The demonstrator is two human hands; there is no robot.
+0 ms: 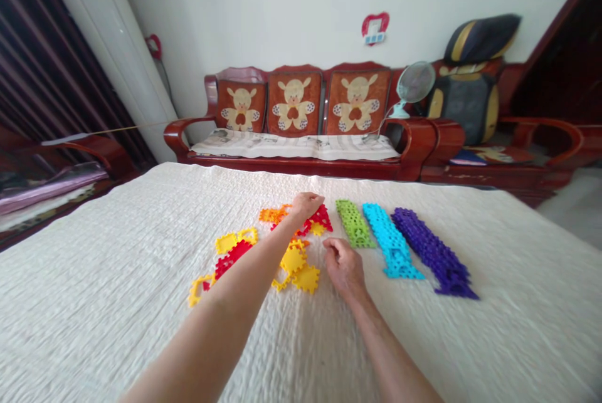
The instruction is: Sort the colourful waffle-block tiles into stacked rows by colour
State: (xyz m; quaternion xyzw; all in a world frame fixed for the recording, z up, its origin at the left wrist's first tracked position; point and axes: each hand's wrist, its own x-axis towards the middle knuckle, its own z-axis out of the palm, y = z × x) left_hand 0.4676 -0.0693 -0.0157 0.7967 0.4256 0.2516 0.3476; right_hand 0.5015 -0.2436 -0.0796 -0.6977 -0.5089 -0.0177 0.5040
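Note:
My left hand (305, 204) reaches far forward over a loose pile of flat plastic puzzle tiles, its fingers curled down onto a red tile (321, 218). Orange tiles (273, 214) lie just left of it. My right hand (345, 267) rests nearer to me on the white cloth, fingers loosely curled, beside yellow tiles (301, 269); what it holds, if anything, I cannot make out. More red tiles (231, 258) and yellow tiles lie under my left forearm. To the right lie three sorted rows: green (354, 224), cyan (390, 241), purple (435, 252).
The white textured cloth (117, 277) covers the whole work surface. Behind it stands a red wooden sofa (301, 121) with teddy-bear cushions, a small desk fan (414, 86) and a backpack (470, 83) to its right. Dark curtains hang at the left.

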